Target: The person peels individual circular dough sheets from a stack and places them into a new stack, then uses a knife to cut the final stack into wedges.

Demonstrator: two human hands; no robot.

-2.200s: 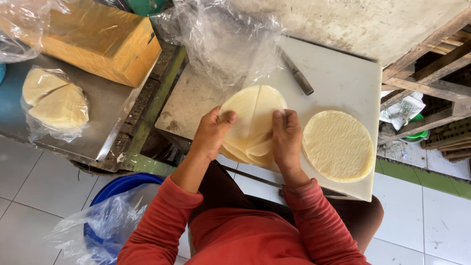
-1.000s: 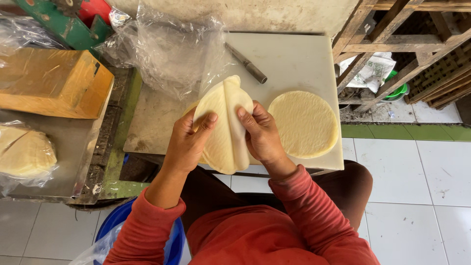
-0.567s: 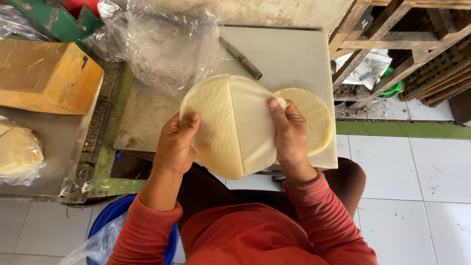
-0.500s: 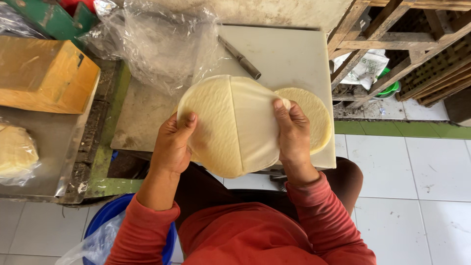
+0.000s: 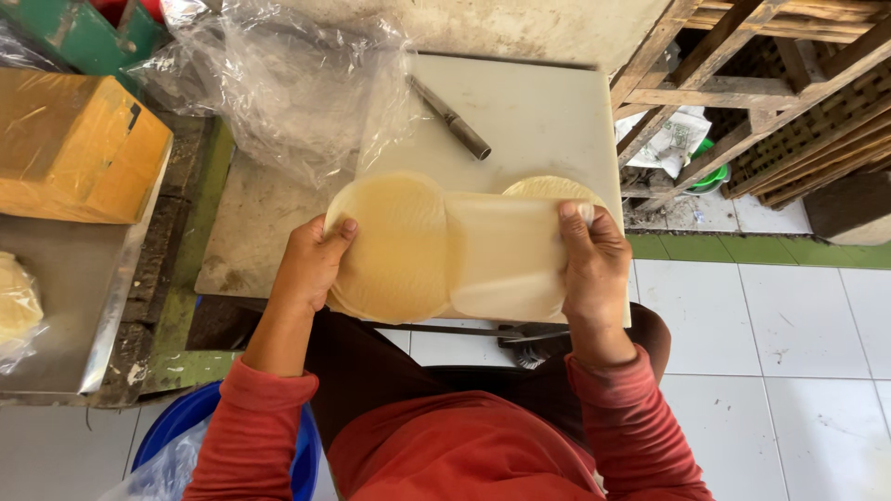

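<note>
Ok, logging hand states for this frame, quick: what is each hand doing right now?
Left hand: closed on the left edge of the round wrapper stack.
Right hand: closed on the peeled wrapper sheet, pulling it rightward.

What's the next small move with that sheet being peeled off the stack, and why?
Probably keep drawing the right hand rightward to free the thin sheet. It overlaps the round stack that the left hand steadies, so it looks only partly separated. A slow, level pull seems wise, as the sheet looks thin and translucent.
</note>
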